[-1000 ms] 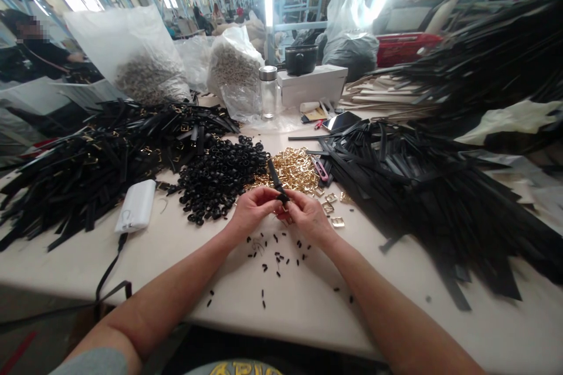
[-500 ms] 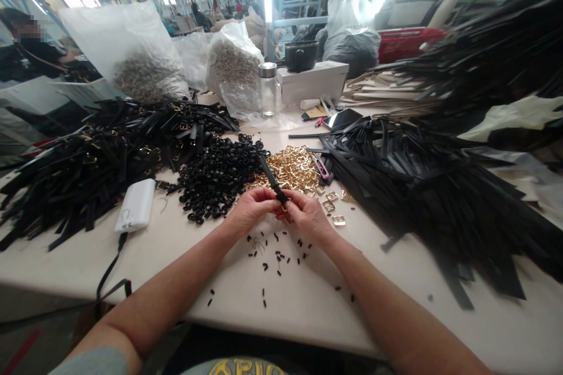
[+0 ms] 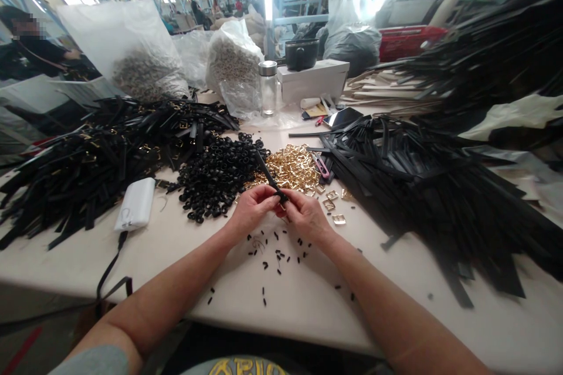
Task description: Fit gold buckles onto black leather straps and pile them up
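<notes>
Both my hands meet at the middle of the table around one black strap (image 3: 266, 171), which points up and away to the left. My left hand (image 3: 256, 206) pinches the strap's near end from the left. From the right, my right hand (image 3: 307, 217) grips the same end, where a buckle is mostly hidden by the fingers. Just beyond lie a heap of gold buckles (image 3: 294, 166) and, to its left, a heap of small black loops (image 3: 215, 173). Small black bits (image 3: 278, 254) are scattered on the table below my hands.
Black straps with buckles (image 3: 118, 140) pile up at the left, plain black straps (image 3: 396, 164) at the right. A white power bank (image 3: 136, 204) with a cable lies left. Behind stand a glass bottle (image 3: 268, 94), a white box (image 3: 312, 82) and a phone (image 3: 343, 118). A person (image 3: 33, 47) is far left.
The strap has turned slightly in my fingers, and the buckle at its near end shows less than before. My hands stay in almost the same place.
</notes>
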{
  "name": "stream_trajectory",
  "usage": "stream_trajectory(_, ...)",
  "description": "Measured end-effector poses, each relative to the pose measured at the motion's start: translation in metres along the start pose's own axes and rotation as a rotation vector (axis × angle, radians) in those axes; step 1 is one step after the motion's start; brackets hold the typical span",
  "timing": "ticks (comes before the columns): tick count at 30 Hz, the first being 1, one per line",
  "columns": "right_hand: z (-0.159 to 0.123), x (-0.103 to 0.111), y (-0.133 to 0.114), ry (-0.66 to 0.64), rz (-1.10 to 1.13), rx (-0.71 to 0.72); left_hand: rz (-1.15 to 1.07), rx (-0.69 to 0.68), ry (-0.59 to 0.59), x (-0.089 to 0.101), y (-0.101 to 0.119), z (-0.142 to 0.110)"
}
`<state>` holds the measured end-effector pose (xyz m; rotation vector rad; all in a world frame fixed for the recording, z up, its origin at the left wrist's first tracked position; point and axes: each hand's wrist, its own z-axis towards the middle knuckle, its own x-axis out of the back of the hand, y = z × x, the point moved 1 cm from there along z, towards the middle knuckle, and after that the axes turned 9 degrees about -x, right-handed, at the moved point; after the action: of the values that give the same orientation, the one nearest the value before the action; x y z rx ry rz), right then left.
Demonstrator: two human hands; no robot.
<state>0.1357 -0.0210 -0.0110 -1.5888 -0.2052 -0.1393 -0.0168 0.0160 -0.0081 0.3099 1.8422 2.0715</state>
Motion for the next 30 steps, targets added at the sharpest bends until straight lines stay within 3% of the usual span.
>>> stream_trajectory(6, 0.0, -0.001, 0.001, -0.051, 0.336, -0.171, 0.247, -0.148, -0.014, 0.004, 0.003, -0.002)
stream_trajectory(12, 0.0, -0.002, -0.001, -0.004, 0.347, -0.212, 0.424, -0.309, -0.053, 0.001, 0.01, -0.003)
stream_trajectory(17, -0.001, 0.001, -0.005, -0.058, 0.376, -0.219, 0.49, -0.406, -0.069, 0.0, 0.016, -0.003)
stream_trajectory(22, 0.001, 0.002, -0.005, -0.09, 0.394, -0.226, 0.496, -0.436, -0.092, 0.001, 0.017, -0.003)
stream_trajectory(30, 0.002, 0.0, -0.002, -0.035, 0.326, -0.242, 0.46, -0.414, -0.076, -0.001, 0.017, -0.003)
